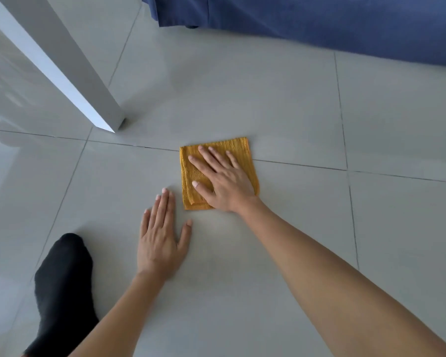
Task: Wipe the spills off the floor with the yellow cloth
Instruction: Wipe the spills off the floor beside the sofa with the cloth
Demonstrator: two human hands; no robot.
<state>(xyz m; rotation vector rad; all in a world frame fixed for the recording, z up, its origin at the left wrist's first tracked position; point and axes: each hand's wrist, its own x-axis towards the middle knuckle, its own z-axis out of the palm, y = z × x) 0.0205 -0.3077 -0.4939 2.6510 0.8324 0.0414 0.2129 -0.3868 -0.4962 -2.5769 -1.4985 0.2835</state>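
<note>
While your black-socked foot (62, 287) sits planted at the lower left of the floor, your left hand (160, 240) lies flat on bare tile (281, 104), fingers spread loosely, bracing you; it holds nothing. Just beyond its fingertips and a little to the right is the folded yellow cloth (191, 173), a near-square pad lying across a grout line (299, 164), its near left corner close to your left hand but not touching it. Your right hand (224, 181) is the one on the job: palm down, fingers splayed, pressing the cloth to the floor, with fingers aimed away and to the left. I see no clear puddle, only faint dull smears around the pad, so judge the spill by feel. The white table leg (70, 70) stands well off to the far left, and the blue fabric (319, 19) hangs along the far edge. To the right the tiles are open, so that is likely your freest sweep.
</note>
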